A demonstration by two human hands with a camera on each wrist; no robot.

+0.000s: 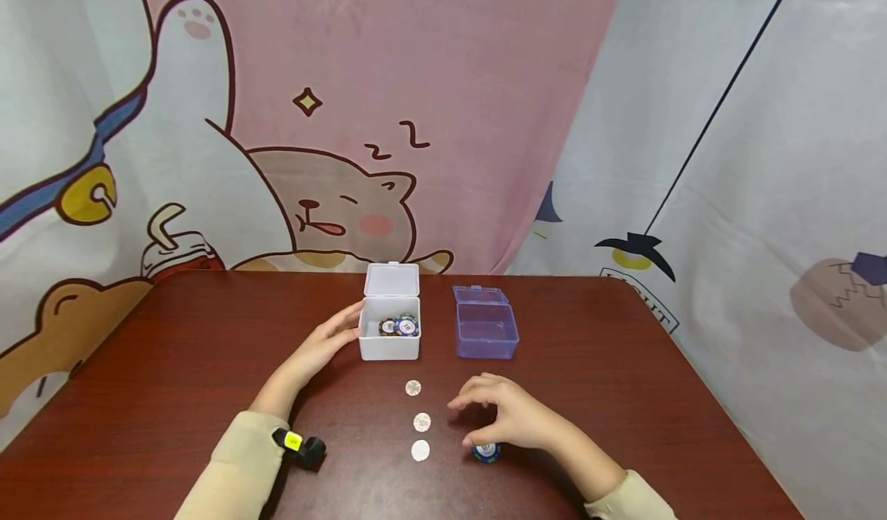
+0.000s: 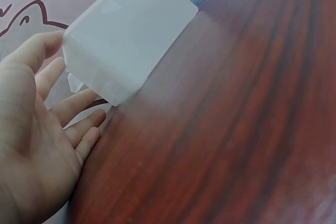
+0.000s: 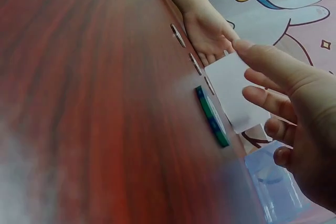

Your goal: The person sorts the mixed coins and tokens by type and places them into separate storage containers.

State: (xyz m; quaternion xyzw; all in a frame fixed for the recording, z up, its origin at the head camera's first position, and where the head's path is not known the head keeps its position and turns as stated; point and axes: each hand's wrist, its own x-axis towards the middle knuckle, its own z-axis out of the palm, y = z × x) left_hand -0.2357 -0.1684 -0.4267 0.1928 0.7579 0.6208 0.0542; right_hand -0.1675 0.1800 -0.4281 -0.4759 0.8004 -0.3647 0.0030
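Cannot make out the markings on the pale discs (image 1: 422, 422), too small. Cannot see, in the head view, the far part of the blue-green chip (image 1: 487, 454) behind the right hand (image 1: 509, 414), nor either sleeve (image 1: 239, 466) past the bottom edge.

Pretty loud cartoon curtain (image 1: 499, 88) is hung behind the brown table (image 1: 589, 381); a sleepy animal (image 1: 339, 204) is printed just above its back edge, a yellow bell (image 1: 82, 196) beyond its back-left corner.
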